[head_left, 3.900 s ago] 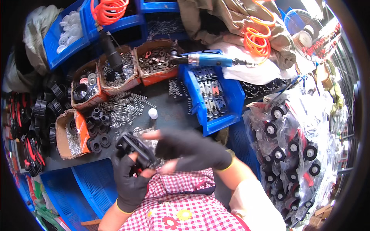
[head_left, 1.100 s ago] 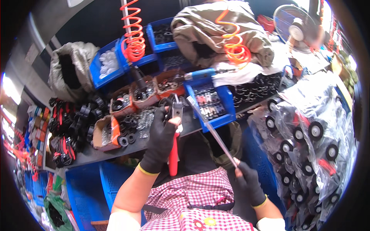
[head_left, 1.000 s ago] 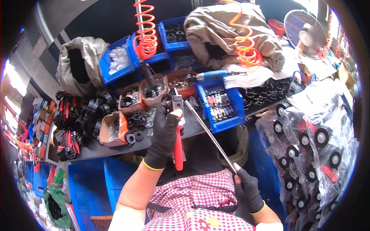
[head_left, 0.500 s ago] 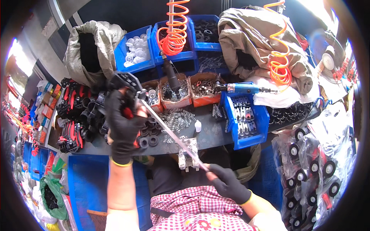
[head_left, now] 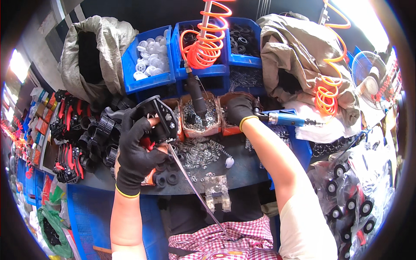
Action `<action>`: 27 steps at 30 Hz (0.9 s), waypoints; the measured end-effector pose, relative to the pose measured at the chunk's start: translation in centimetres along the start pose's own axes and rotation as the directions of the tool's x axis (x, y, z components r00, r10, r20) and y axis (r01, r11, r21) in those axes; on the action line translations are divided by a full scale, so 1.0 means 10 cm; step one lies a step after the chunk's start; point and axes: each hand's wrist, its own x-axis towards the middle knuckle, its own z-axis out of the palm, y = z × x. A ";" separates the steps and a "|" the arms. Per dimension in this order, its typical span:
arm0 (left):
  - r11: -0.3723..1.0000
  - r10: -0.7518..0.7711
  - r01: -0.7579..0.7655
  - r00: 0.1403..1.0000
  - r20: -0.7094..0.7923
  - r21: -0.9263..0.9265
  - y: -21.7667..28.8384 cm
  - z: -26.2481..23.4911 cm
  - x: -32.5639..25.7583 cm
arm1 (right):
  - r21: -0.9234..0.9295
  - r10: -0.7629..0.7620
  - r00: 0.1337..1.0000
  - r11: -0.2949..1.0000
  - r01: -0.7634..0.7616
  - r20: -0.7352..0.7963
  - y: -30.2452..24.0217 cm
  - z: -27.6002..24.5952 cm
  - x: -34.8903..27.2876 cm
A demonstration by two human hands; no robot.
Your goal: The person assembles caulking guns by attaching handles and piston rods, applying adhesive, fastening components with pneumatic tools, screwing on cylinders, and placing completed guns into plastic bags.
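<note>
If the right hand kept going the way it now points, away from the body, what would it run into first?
The right hand is already at the brown tray of small metal parts, fingers reaching over its far rim. Going straight on, it would probably meet the blue bin of dark parts behind, though depth is hard to judge.

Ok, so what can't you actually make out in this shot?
- Head view: the right hand covers whatever it picks from the brown bin, so its grip cannot be told.
- Head view: the left hand hides the middle of the black part.
- Head view: the rod ends out of sight against the checked shirt.
- Head view: the screws are too small to tell apart.
</note>
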 end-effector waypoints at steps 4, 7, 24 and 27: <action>0.999 0.004 -0.002 0.999 -0.039 0.050 0.02 -0.17 -0.03 | 0.240 0.107 0.992 0.967 -0.087 -0.071 -0.11 -0.21 0.00; 0.998 0.062 -0.062 0.998 -0.014 0.004 0.05 -0.21 -0.04 | 0.575 -0.016 0.979 0.807 0.133 -0.204 -0.13 -0.45 -0.07; 0.776 0.497 -0.482 0.864 0.076 0.407 0.55 -0.29 -0.04 | 0.611 -0.403 0.575 0.049 0.790 -0.712 -0.86 -1.93 -1.33; 0.776 0.453 -0.442 0.887 0.091 0.449 0.74 -0.33 -0.05 | 0.848 -0.412 0.742 -0.210 0.486 -0.528 -0.84 -2.01 -1.33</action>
